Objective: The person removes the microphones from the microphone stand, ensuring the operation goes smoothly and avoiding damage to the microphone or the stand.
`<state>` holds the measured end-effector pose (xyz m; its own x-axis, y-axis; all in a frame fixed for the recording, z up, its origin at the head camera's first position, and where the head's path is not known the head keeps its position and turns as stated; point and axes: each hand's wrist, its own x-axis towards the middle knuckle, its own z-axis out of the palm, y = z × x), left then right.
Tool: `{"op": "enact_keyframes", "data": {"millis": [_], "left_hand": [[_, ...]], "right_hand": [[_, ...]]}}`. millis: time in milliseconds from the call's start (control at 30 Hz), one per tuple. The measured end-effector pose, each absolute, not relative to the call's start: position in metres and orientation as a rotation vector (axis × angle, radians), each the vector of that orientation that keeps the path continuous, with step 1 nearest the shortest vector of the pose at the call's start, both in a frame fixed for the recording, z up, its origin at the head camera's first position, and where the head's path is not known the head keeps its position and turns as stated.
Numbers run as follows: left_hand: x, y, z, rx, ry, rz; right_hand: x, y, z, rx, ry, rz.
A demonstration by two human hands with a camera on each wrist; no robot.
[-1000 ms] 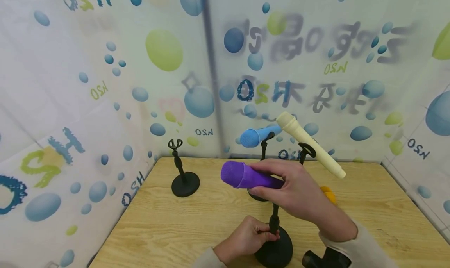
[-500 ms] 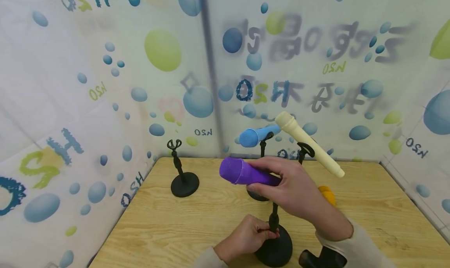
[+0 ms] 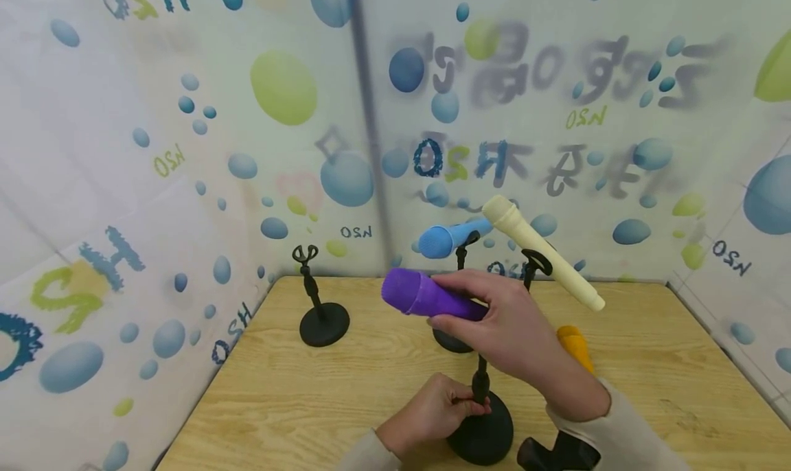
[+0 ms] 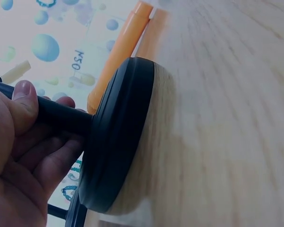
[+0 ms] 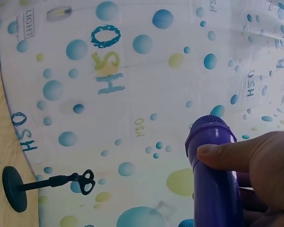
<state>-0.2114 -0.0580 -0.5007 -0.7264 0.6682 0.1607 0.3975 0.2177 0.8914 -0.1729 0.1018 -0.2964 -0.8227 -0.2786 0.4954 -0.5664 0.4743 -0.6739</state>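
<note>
My right hand (image 3: 507, 320) grips a purple microphone (image 3: 420, 294) by its body, its head pointing left, above a black microphone stand (image 3: 482, 430). In the right wrist view the thumb presses along the purple microphone (image 5: 215, 175) just below its mesh head. Low on that stand's pole, my left hand (image 3: 435, 409) pinches it with thumb and fingers, just above the round base. The left wrist view shows the fingers around the pole and the black base (image 4: 120, 137) on the wooden table. The top of this stand is hidden behind my right hand.
Behind, a blue microphone (image 3: 451, 239) and a cream microphone (image 3: 544, 251) rest on stands. A bare stand (image 3: 323, 323) is at the back left. An orange microphone (image 3: 576, 347) lies on the table (image 3: 296, 402), right of my hand. A black object (image 3: 559, 452) sits at the front right.
My right hand has shifted slightly up and left with the purple microphone. The left hand keeps its hold on the pole. More of the orange microphone shows.
</note>
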Motion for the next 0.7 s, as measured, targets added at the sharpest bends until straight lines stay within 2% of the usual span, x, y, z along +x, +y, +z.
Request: {"op": "enact_keyframes", "data": {"millis": [700], "left_hand": [[-0.213, -0.059, -0.505, 0.996, 2.196, 1.558]], "right_hand": [[-0.175, 0.089, -0.290, 0.741, -2.441, 1.272]]}}
